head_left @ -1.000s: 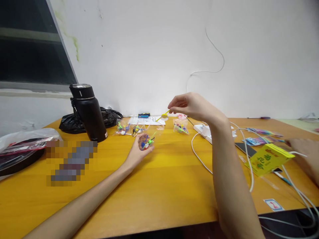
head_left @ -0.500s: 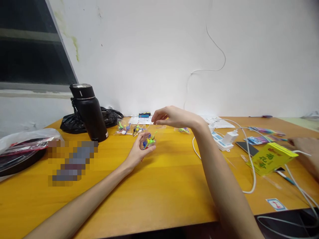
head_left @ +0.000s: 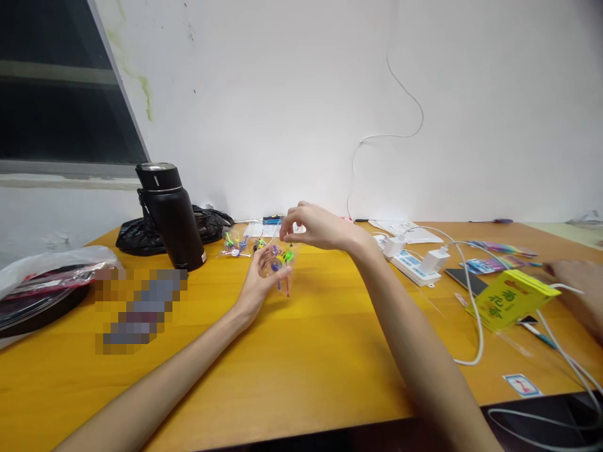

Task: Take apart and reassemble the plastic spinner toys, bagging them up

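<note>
My left hand (head_left: pixel 257 282) is closed around a small clear plastic bag (head_left: pixel 285 258) of colourful plastic parts, blue, yellow, green and red. Above it, my right hand (head_left: pixel 308 225) bends down at the wrist, its fingertips pinched together at the bag's upper edge. The exact grip of those fingertips is small and partly hidden. Just behind my left hand lies another clear bag of coloured parts (head_left: pixel 234 242), with more pieces half hidden beside it.
A black flask (head_left: pixel 172 216) stands on the left before a black plastic bag (head_left: pixel 211 221). A power strip (head_left: pixel 417 269) with white chargers, looping cables and a yellow box (head_left: pixel 511 300) occupy the right. Another person's hand (head_left: pixel 575 285) rests at the right edge.
My right hand has moved slightly left and down to the bag's top. The bag has turned in my left hand, and its parts now hang lower.
</note>
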Action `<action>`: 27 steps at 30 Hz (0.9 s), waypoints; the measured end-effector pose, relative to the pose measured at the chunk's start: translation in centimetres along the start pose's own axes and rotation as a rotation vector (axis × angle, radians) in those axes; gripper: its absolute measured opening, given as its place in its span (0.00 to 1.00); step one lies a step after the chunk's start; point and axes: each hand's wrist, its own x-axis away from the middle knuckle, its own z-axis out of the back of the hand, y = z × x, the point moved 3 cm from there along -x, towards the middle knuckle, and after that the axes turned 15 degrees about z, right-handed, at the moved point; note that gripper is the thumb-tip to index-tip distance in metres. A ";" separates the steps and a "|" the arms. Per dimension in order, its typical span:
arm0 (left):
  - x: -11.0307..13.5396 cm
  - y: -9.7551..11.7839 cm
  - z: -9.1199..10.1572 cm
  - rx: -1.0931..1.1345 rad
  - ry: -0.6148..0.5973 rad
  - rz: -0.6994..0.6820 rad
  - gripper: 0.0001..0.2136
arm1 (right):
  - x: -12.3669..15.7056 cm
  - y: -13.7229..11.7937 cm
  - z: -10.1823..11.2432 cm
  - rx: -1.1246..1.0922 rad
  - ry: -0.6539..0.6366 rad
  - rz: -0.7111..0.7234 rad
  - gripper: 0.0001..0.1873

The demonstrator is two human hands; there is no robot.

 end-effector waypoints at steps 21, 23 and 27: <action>0.5 -0.4 -0.6 0.010 -0.232 0.198 0.18 | 7.4 -0.5 -9.9 -0.481 0.691 -0.261 0.23; 0.3 -0.3 -0.5 0.020 -0.235 0.203 0.18 | 7.4 0.2 -11.2 -0.576 0.726 -0.355 0.27; -0.1 -0.1 0.0 0.028 -0.188 0.191 0.19 | 7.8 1.5 -12.9 -0.699 0.697 -0.486 0.29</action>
